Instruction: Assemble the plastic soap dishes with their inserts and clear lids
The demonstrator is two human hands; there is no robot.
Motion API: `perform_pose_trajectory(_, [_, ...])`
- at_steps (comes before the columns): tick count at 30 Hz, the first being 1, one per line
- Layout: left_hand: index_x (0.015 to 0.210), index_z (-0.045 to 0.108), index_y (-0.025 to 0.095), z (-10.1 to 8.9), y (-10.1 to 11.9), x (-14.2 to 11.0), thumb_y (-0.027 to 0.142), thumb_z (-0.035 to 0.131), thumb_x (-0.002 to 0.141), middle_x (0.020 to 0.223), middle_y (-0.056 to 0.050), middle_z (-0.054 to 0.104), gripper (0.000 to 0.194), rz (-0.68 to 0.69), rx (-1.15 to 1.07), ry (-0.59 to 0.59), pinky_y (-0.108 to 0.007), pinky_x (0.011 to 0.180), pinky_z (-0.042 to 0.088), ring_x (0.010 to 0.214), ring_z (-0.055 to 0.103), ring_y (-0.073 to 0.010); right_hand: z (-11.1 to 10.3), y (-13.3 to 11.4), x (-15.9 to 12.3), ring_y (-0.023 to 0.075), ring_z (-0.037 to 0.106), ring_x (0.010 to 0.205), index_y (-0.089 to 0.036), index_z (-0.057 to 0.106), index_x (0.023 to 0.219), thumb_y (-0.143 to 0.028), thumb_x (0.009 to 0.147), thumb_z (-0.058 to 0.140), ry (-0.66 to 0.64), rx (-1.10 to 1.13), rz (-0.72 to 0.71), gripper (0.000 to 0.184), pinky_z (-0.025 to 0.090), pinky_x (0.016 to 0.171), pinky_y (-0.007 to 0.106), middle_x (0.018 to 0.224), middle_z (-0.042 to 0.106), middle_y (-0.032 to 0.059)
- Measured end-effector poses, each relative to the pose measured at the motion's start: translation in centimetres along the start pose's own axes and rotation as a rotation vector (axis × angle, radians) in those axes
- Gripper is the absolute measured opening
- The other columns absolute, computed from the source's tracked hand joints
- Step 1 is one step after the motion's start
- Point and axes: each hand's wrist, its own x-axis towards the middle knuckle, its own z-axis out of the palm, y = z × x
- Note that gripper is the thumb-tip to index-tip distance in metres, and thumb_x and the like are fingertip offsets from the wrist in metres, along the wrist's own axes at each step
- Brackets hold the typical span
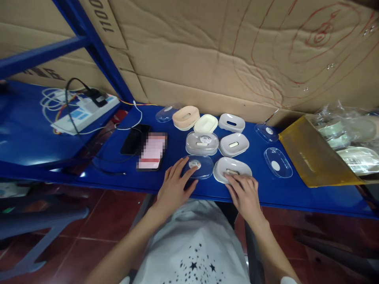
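Note:
My left hand [175, 185] lies on the near edge of a clear plastic soap-box lid [199, 166] with a round sticker, fingers spread over it. My right hand [244, 192] rests with flat fingers on the front rim of a white soap-dish base [232, 169]. Behind them stand more dishes: a closed box under a clear lid [201, 142], a white base [233, 144], a cream one [205, 123], a peach one [186, 117] and another white one [231, 122]. All sit on a blue metal table [263, 189].
Two loose clear lids [277, 162] [267, 131] lie to the right, another [166, 113] at the back left. A yellow bag [314, 157] of wrapped dishes fills the right end. Two phones [152, 151] [134, 139], a power strip [85, 111] and cables lie left. A cardboard wall stands behind.

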Motion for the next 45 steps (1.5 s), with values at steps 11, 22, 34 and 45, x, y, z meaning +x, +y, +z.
perform_pose_trajectory(11, [0.153, 0.055, 0.032, 0.1, -0.8, -0.6, 0.028, 0.064, 0.107, 0.155, -0.009, 0.06, 0.046, -0.065, -0.231, 0.19, -0.055, 0.122, 0.05, 0.148, 0.054, -0.0301, -0.2, 0.1, 0.0, 0.0228, 0.068, 0.128, -0.029, 0.046, 0.163, -0.011, 0.108, 0.056, -0.099, 0.097, -0.062, 0.058, 0.039, 0.104, 0.043, 0.147, 0.071, 0.006])
perform_pose_trajectory(22, [0.146, 0.059, 0.031, -1.1, 1.5, 0.9, 0.025, 0.064, 0.107, 0.152, -0.008, 0.061, 0.04, 0.019, -0.404, 0.231, -0.053, 0.122, 0.051, 0.148, 0.055, -0.0282, -0.3, 0.6, 0.0, 0.0297, 0.057, 0.148, -0.034, 0.035, 0.169, -0.022, 0.106, 0.061, 0.028, 0.444, 0.019, 0.069, 0.053, 0.117, 0.054, 0.16, 0.059, 0.0101])
perform_pose_trajectory(34, [0.145, 0.057, 0.028, 1.7, 3.5, 3.6, 0.034, 0.066, 0.107, 0.148, -0.012, 0.061, 0.04, 0.295, -0.328, 0.021, -0.054, 0.118, 0.055, 0.147, 0.056, -0.0305, -0.9, 2.3, -1.3, 0.0325, 0.048, 0.155, -0.035, 0.044, 0.164, -0.028, 0.105, 0.066, -0.053, 0.352, 0.081, 0.063, 0.052, 0.119, 0.056, 0.171, 0.043, 0.0108])
perform_pose_trajectory(45, [0.148, 0.057, 0.028, 0.4, 2.5, 3.9, 0.028, 0.062, 0.109, 0.15, -0.012, 0.061, 0.039, 0.396, -0.219, -0.088, -0.052, 0.115, 0.057, 0.146, 0.057, -0.0304, -0.5, 2.4, -1.3, 0.0331, 0.051, 0.153, -0.034, 0.038, 0.167, -0.024, 0.105, 0.067, -0.016, 0.224, -0.034, 0.069, 0.054, 0.114, 0.057, 0.16, 0.058, 0.0122])
